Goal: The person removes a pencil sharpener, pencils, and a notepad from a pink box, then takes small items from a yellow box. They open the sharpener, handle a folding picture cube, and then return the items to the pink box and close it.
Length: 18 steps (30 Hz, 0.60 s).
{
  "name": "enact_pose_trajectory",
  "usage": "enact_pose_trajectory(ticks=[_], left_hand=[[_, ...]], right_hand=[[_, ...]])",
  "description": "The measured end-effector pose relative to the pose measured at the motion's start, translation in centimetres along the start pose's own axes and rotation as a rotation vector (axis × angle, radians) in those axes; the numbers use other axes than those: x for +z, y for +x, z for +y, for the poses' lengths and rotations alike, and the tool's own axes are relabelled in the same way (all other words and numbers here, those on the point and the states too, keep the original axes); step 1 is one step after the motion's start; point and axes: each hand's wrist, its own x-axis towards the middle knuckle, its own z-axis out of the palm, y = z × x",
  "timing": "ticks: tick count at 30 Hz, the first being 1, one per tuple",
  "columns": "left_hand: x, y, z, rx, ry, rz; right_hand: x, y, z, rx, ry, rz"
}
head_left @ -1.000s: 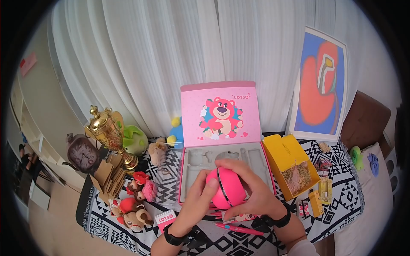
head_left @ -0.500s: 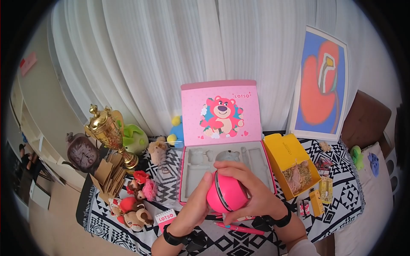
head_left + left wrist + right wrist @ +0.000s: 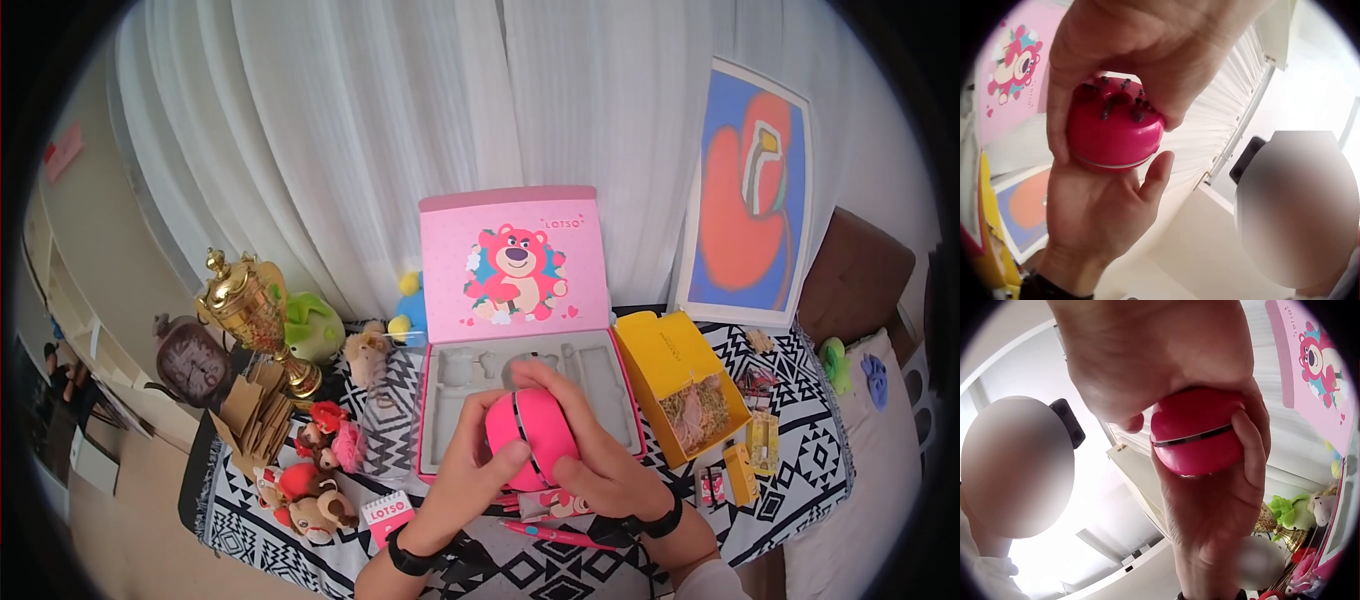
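A round, glossy pink object (image 3: 545, 437) with a dark and silver band around its middle is held between both hands above the front of the pink box. The left hand (image 3: 468, 478) grips its left side, thumb on the front. On its right side the right hand (image 3: 605, 465) holds it, thumb low on the front. Small dark pieces stand out on one face of the pink object (image 3: 1116, 119) in the left wrist view. The band shows between the hands on the pink object (image 3: 1197, 434) in the right wrist view.
The open pink box (image 3: 515, 265) has a grey moulded tray (image 3: 600, 385). Left are a gold trophy (image 3: 250, 315), plush toys (image 3: 310, 500) and a small notepad (image 3: 388, 513). Right stands a yellow box (image 3: 670, 350). A pink pen (image 3: 560, 535) lies in front.
The pink object has turned slightly, its band now nearer upright than half a second ago. The right thumb has moved up onto its front, and the left thumb now lies near the band.
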Motion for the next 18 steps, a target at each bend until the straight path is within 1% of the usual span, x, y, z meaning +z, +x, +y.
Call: enact_pose_trajectory(ticks=[1,2,4,7,8,10,13,14,16,18], left_hand=[[-0.1,0.0,0.0,-0.131,-0.174,-0.002],[0.1,0.1,0.3,-0.131,-0.172,-0.002],[0.4,0.2,1.0,-0.201,-0.243,0.040],[0.4,0.2,1.0,-0.181,-0.227,0.036],[0.4,0.1,0.9,-0.181,-0.228,0.037],[0.4,0.2,0.7,-0.128,-0.095,0.047],[0.5,0.1,0.8,-0.116,-0.068,0.071],[0.6,0.1,0.8,-0.116,-0.069,0.071],[0.9,0.0,0.9,-0.062,-0.010,0.105],[1.1,-0.2,1.1,-0.056,0.007,0.119]], right_hand=[[0.1,0.0,-0.2,-0.001,0.000,0.003],[0.3,0.1,-0.5,-0.011,0.015,0.004],[0.4,0.2,-0.5,-0.019,0.029,0.004],[0.2,0.3,-0.2,0.017,0.013,-0.047],[0.2,0.4,0.1,-0.004,-0.017,-0.043],[0.3,0.4,0.4,-0.024,-0.046,-0.039],[0.6,0.4,0.6,-0.010,0.005,0.001],[0.6,0.4,1.0,-0.029,0.000,0.005],[0.7,0.4,1.2,-0.049,-0.005,0.009],[0.7,0.4,1.3,-0.088,-0.004,0.018]])
